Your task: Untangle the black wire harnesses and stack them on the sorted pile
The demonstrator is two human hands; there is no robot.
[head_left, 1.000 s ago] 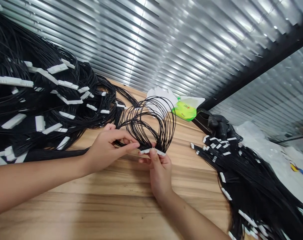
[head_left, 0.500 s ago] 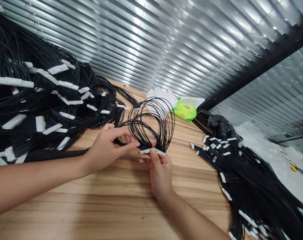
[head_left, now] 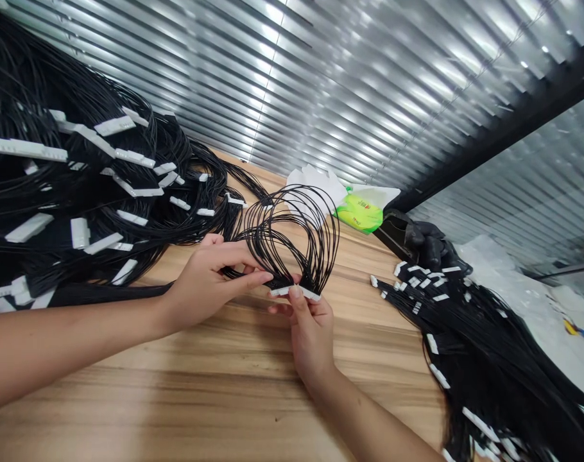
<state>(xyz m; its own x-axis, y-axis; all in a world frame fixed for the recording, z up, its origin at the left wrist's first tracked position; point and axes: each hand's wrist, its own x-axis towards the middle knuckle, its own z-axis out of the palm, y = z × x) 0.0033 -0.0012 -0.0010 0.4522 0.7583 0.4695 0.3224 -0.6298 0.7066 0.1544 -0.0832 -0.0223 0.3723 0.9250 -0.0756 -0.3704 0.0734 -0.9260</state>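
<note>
A wire harness (head_left: 323, 240) of thin black wires bends in a round loop above the wooden table, its ends running into white connectors (head_left: 309, 293) held side by side. My right hand (head_left: 309, 327) pinches these connectors between thumb and fingers from below. From the left, my left hand (head_left: 215, 276) closes on the black wires just behind the left connector, thumb stretched along them. Some of its fingertips are hidden behind the wires. Whether the two connectors touch or are joined, I cannot tell.
A large heap of black wire harnesses (head_left: 94, 192) with white connectors covers the left side. Another pile of harnesses (head_left: 484, 340) lies at the right. Behind stand a green tissue pack (head_left: 359, 212), white paper (head_left: 316, 186) and a corrugated metal wall (head_left: 253, 77).
Both hands keep nearly the same hold on the harness and connectors. The whole view has shifted slightly, with no other clear movement.
</note>
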